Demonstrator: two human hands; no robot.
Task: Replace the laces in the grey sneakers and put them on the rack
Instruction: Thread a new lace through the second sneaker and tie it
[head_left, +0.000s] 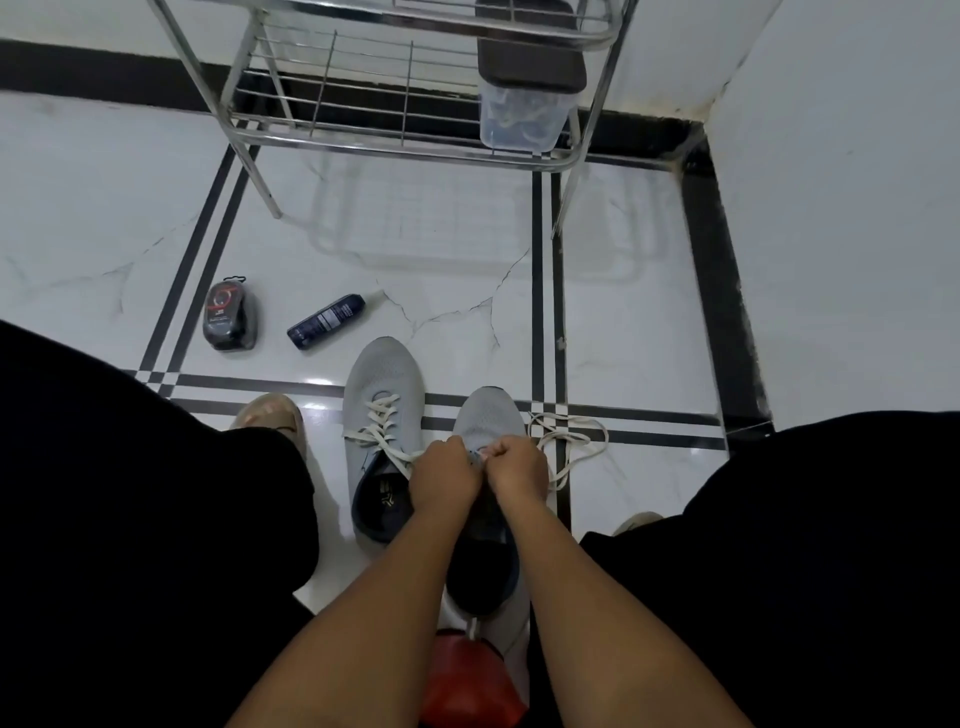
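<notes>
Two grey sneakers stand side by side on the floor between my knees. The left sneaker (382, 384) is threaded with a white lace (382, 423). The right sneaker (485, 415) has both my hands over its eyelets. My left hand (445, 475) and my right hand (517, 467) have curled fingers and pinch something small and blue-grey between them at the tongue; what it is stays unclear. A loose white lace (569, 441) lies on the tiles right of that shoe. The metal rack (405, 140) stands ahead.
A clear box with a dark lid (524, 98) sits on the rack's lower shelf. A dark spray bottle (326, 321) and a black pouch (230, 317) lie on the floor to the left. A red object (467, 680) is under my arms. A wall rises on the right.
</notes>
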